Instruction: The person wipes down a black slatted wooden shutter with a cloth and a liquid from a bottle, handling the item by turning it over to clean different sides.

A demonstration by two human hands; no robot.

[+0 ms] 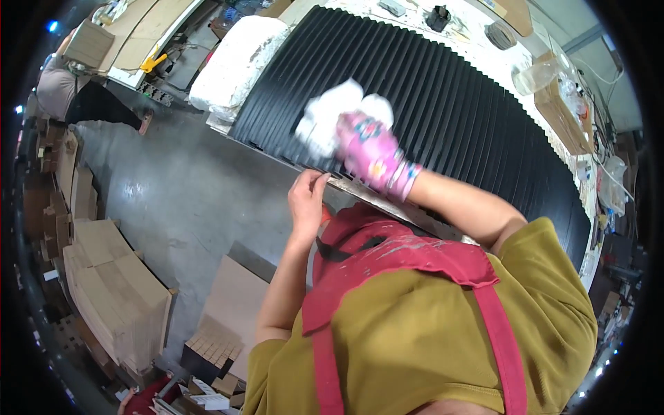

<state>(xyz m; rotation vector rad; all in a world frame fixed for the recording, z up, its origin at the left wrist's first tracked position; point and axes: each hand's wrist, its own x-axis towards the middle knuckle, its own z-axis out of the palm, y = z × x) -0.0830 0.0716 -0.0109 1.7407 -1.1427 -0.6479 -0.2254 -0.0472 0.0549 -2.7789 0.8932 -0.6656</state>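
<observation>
A shiny grey floor (166, 183) spreads across the left, with a stack of cardboard (114, 294) on it. Beyond the bench (474, 41) stands a pale wall (618, 107); a small light (52, 26) glows upper left.

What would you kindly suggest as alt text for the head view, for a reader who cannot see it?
A person's pink-gloved right hand holds what looks like a white cloth against a large black ridged panel on a worktable. The bare left hand is at the panel's near edge, and stacked cardboard stands on the floor to the left.
</observation>
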